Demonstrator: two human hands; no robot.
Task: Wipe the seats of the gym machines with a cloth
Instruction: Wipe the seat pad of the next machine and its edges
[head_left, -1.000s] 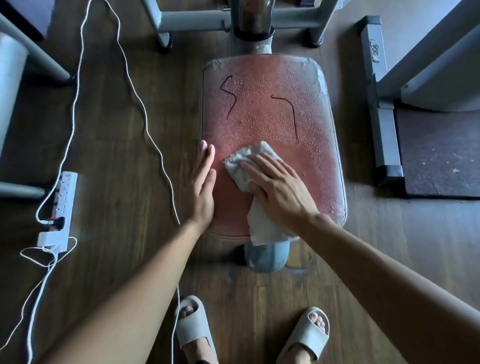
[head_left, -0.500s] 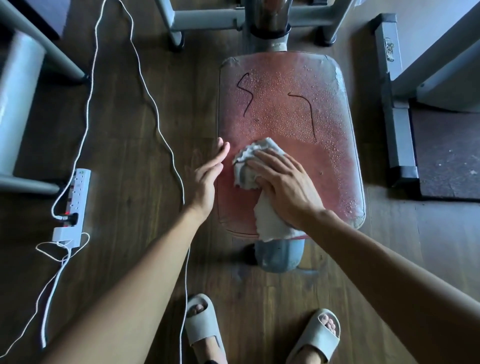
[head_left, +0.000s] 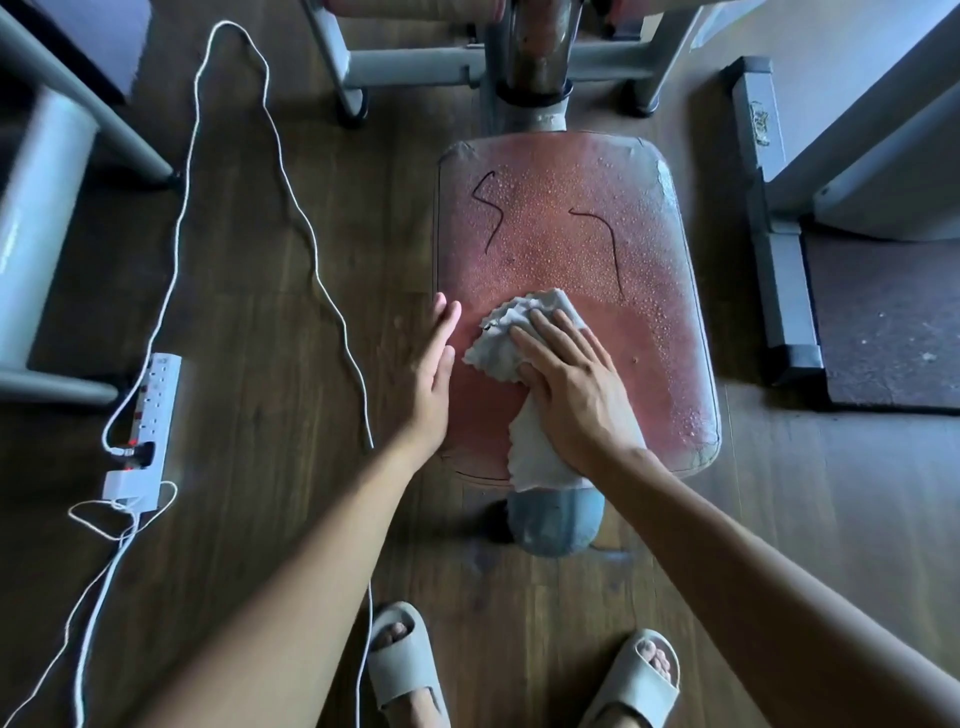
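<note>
We note the right hand (head_left: 571, 395) flat on the cloth (head_left: 498, 343), fingers straight and slightly spread, pressing it onto the near half of the red seat (head_left: 654, 332). The cloth's tail hangs over the near edge. The left hand (head_left: 436, 374) lies along the seat's left edge, fingers straight and together. Droplets (head_left: 561, 171) cover the far half. Two black squiggles (head_left: 487, 204) mark the seat; we read no letters in them. A label (head_left: 759, 122) on the frame (head_left: 779, 270) to the right is too blurred to read.
</note>
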